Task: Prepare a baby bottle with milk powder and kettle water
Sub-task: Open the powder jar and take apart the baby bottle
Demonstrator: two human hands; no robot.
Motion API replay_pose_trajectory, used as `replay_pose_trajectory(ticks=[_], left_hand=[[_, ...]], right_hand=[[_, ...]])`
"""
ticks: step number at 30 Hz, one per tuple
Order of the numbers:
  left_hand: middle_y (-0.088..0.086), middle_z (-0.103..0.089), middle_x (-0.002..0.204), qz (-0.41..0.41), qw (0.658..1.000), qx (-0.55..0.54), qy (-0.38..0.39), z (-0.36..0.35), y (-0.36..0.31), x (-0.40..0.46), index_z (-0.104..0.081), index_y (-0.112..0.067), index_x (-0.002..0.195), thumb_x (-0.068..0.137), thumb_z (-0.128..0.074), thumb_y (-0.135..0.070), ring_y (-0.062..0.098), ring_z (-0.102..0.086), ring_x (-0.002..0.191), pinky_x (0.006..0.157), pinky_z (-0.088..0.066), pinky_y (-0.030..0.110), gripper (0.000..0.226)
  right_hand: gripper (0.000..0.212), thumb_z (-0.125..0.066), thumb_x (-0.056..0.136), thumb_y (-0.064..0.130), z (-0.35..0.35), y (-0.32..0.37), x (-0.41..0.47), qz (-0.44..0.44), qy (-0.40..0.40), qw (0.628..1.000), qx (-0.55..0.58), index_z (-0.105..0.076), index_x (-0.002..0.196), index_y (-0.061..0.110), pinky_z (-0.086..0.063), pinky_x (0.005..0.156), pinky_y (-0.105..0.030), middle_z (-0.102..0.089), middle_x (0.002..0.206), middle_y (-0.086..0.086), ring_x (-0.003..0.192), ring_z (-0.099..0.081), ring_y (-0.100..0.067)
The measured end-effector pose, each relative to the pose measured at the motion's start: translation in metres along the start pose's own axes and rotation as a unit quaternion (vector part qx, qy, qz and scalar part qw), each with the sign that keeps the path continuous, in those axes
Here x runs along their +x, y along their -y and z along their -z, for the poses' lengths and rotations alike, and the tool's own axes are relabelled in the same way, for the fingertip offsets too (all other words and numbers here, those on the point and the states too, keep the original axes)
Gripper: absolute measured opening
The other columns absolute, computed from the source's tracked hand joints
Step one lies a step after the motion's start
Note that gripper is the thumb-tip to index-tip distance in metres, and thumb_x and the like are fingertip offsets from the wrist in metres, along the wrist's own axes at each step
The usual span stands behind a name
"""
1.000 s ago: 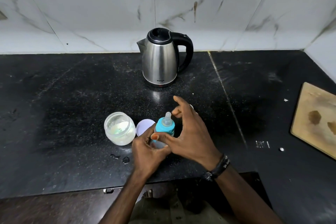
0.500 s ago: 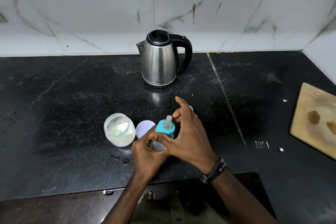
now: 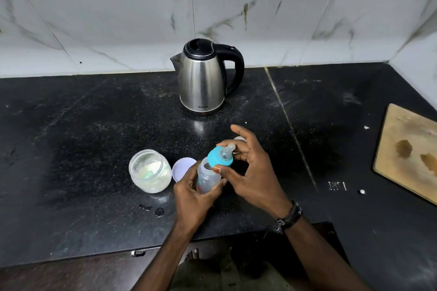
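Head view: left hand grips clear bottle; right hand fingers pinch tilted teal teat cap.

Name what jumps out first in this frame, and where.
The teal teat cap, tilted off the clear bottle at front centre: the right hand lifts it while the left hand grips the bottle. Behind stands the steel kettle; an open powder jar sits left of the bottle.

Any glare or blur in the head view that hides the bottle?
Head view: bottle and teal cap sharp; lamp glare only on the counter before the kettle; wide-angle bending at the edges; dim corners.
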State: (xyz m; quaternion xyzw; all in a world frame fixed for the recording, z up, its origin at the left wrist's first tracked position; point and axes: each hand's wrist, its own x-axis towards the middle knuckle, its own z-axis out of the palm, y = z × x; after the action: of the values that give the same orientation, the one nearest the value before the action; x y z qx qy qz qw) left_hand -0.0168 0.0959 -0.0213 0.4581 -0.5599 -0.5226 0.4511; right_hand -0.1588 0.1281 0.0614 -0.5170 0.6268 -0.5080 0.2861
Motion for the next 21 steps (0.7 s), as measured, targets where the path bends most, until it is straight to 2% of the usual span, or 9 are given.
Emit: replay_pose_trajectory(ticks=[3,9,16,21], left_hand=[[0.005,-0.079,0.111,0.005,0.999,0.037,-0.008,-0.007,0.008,0.006,-0.071,-0.008,0.12,0.072,-0.095,-0.007,0.026,-0.076,0.104,0.092,-0.062,0.052,0.053],[0.0,-0.076,0.114,-0.016,0.996,0.084,0.003,-0.023,0.014,0.019,-0.069,-0.019,0.117,0.068,-0.099,-0.015,0.019,-0.071,0.109,0.096,-0.058,0.041,0.057],[0.002,-0.076,0.113,-0.005,0.992,0.126,0.03,-0.04,0.027,0.03,-0.07,-0.011,0.117,0.066,-0.1,-0.016,0.023,-0.071,0.107,0.094,-0.057,0.044,0.059],[0.004,-0.076,0.114,0.012,0.991,0.128,0.031,-0.047,0.031,0.033,-0.07,-0.008,0.119,0.067,-0.1,-0.014,0.022,-0.072,0.107,0.094,-0.058,0.042,0.061]], right_hand=[[0.083,-0.083,0.072,0.011,0.013,-0.011,0.002,-0.01,-0.033,0.999,0.001,-0.038,0.141,0.024,-0.055,0.094,-0.036,-0.07,0.114,0.01,0.109,-0.066,-0.013],[0.085,-0.082,0.073,0.002,0.037,-0.048,0.005,-0.051,-0.074,0.993,-0.071,-0.037,0.141,0.025,-0.054,0.09,-0.025,-0.068,0.115,0.016,0.107,-0.064,0.0],[0.087,-0.078,0.073,-0.003,0.04,-0.097,0.007,-0.1,-0.066,0.985,-0.126,-0.032,0.144,0.02,-0.052,0.1,-0.039,-0.065,0.117,0.011,0.108,-0.065,-0.01],[0.091,-0.077,0.074,-0.004,0.035,-0.12,0.009,-0.118,-0.044,0.98,-0.154,-0.028,0.146,0.023,-0.05,0.103,-0.042,-0.063,0.124,0.006,0.114,-0.062,-0.015]])
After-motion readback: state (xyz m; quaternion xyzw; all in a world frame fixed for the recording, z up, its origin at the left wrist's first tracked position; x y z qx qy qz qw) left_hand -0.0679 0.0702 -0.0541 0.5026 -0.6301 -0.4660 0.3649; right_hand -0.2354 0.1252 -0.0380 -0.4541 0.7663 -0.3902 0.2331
